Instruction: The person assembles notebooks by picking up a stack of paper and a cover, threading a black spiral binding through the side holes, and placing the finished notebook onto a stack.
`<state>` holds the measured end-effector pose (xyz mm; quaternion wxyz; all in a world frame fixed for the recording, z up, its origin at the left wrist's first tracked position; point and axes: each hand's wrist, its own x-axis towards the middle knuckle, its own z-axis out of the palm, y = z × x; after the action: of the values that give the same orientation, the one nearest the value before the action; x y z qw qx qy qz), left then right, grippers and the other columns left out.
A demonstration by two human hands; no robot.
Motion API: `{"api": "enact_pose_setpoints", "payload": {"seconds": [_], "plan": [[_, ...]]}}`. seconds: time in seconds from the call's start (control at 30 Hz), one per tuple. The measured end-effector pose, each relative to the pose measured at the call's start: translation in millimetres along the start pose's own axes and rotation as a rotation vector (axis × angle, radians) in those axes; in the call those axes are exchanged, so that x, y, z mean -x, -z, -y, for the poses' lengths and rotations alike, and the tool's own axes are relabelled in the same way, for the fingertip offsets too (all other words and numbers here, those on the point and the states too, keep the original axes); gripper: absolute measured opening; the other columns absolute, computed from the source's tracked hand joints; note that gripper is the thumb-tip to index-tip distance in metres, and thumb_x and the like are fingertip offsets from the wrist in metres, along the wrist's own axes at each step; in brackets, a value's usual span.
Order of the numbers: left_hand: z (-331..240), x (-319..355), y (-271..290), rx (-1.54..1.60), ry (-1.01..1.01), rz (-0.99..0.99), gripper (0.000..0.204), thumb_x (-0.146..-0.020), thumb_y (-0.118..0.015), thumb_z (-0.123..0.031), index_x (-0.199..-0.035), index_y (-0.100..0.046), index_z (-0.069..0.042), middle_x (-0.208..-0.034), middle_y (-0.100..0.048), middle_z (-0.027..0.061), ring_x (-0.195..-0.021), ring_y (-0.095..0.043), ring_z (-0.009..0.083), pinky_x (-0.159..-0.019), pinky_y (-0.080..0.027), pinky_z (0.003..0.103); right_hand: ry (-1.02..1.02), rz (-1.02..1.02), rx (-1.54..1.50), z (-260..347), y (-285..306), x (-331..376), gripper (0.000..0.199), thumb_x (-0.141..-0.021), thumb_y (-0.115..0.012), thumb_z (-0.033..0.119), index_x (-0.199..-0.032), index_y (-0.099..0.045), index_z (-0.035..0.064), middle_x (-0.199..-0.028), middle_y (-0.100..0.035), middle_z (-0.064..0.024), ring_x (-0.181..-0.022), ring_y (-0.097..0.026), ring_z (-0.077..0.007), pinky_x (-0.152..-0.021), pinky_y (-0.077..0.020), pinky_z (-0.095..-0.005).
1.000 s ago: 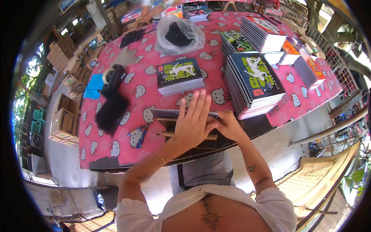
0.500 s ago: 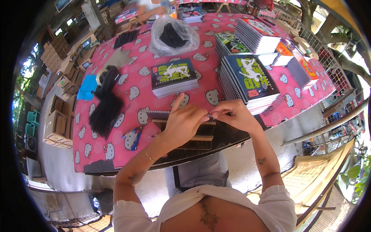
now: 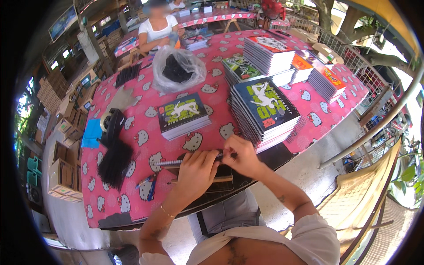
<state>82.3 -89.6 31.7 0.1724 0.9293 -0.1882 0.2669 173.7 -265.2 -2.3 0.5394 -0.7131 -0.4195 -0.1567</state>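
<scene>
Near the table's front edge, a notebook (image 3: 168, 163) with a wire-bound edge lies partly hidden under my hands. My left hand (image 3: 196, 170) holds it down, fingers bent over its edge. Beside it, the fingertips of my right hand (image 3: 242, 155) are pinched at the end of the binding; a small dark bit shows there, too small to name. Wooden strips (image 3: 222, 179) on a dark board sit just below my hands. Beyond them lies a short stack of dark-covered notebooks (image 3: 184, 115), and to the right stands a taller stack with the same cover (image 3: 269, 104).
More notebook stacks (image 3: 269, 53) stand at the far right. A clear plastic bag (image 3: 179, 70) holds black pieces. On the left are a tape dispenser (image 3: 114, 126), a bundle of black strands (image 3: 115, 165) and pens (image 3: 150, 187). A co-worker (image 3: 159, 28) is across the table.
The view has tipped up, bringing the co-worker into sight. My left index finger, raised before, now lies down over the notebook. My right hand stays pinched at the binding's end, its wrist turned.
</scene>
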Motion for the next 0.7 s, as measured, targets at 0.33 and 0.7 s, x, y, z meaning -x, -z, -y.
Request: {"api": "enact_pose_setpoints", "payload": {"seconds": [0.33, 0.7], "plan": [[-7, -137, 27, 0.244, -0.525, -0.485, 0.030, -0.086, -0.069, 0.005, -0.115, -0.066, -0.005, -0.118, -0.073, 0.0129, -0.106, -0.071, 0.0304, -0.095, -0.055, 0.050, -0.144, -0.445, 0.743, -37, 188, 21, 0.057, -0.093, -0.076, 0.020, -0.142, -0.056, -0.0012, -0.141, -0.061, -0.0222, -0.130, -0.059, -0.0330, -0.110, -0.0438, -0.0422], [12, -140, -87, 0.363, -0.408, 0.132, 0.042, -0.086, -0.061, 0.003, -0.126, -0.071, -0.007, -0.133, -0.069, 0.0124, -0.130, -0.061, 0.0316, -0.113, -0.045, 0.048, -0.498, -0.168, -0.042, -90, 202, 39, 0.062, -0.092, -0.076, 0.007, -0.148, -0.053, -0.0011, -0.135, -0.064, -0.0093, -0.118, -0.057, -0.0130, -0.102, -0.0447, -0.0267]]}}
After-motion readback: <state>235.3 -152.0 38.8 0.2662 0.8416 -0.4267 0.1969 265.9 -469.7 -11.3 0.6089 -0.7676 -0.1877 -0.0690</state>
